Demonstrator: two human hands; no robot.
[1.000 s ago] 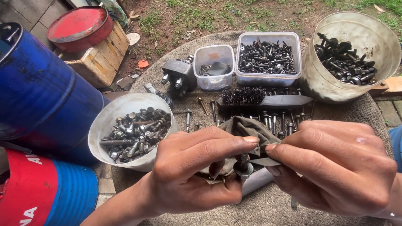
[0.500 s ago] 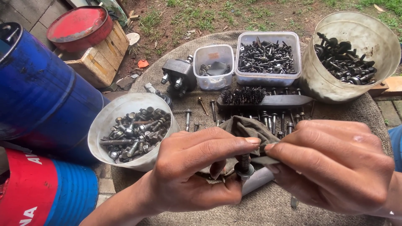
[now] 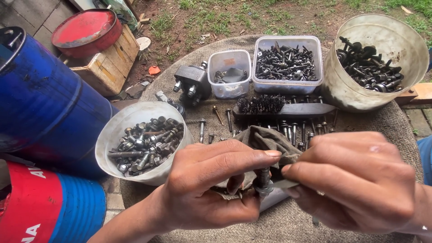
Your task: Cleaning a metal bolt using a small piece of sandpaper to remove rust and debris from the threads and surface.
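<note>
Little has changed over the last second: both hands stay low over the table, the left hand (image 3: 211, 189) and right hand (image 3: 355, 180) still pinching a grey-green rag (image 3: 265, 139) around a bolt (image 3: 263, 182) (its threaded shank pokes out below), so the wiping looks ongoing.

Two bare hands, no gloves.
Left hand (image 3: 211, 189) and right hand (image 3: 355, 180) without rings; forearms uncovered, no sleeves in view; short nails, grime along fingertips (image 3: 270, 154) and creases.
</note>
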